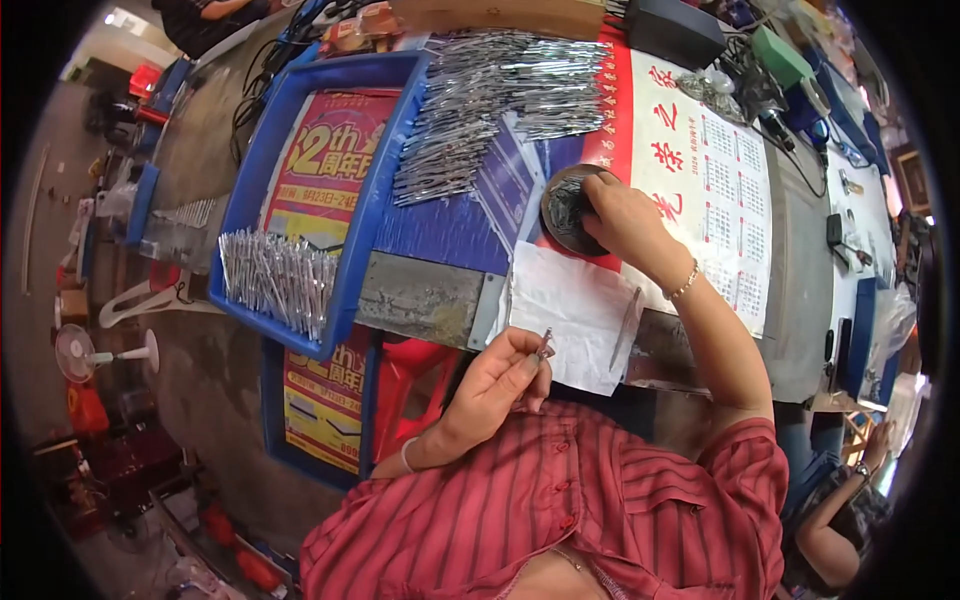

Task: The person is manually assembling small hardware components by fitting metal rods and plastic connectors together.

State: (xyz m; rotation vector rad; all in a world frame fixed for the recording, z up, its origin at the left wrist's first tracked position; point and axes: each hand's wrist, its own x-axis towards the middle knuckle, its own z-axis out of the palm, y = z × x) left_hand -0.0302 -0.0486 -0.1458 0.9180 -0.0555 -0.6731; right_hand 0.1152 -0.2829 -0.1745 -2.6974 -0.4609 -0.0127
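Note:
My left hand [495, 390] is closed in a pinch in front of my shirt. It grips a slim metal piece [546, 341], whose silvery end sticks up past the fingertips. Farther forward and to the right, my right hand [628, 222] reaches over a round dark bowl [556, 236] with its fingers curled together inside the rim. Small dark metal parts [568, 200] lie in that bowl; what the fingertips pinch, if anything, is hidden. Between the hands, a white cloth [570, 310] hangs over the bench edge, with a pair of tweezers or similar thin metal tool [627, 325] on it.
Many slim silvery metal pieces [450, 110] are piled on the bench. A blue tray [368, 215] at left holds another row of them [280, 280]. A red-and-white calendar sheet [725, 200] lies at right. Below are a second blue tray [272, 415] and a red stool [412, 385].

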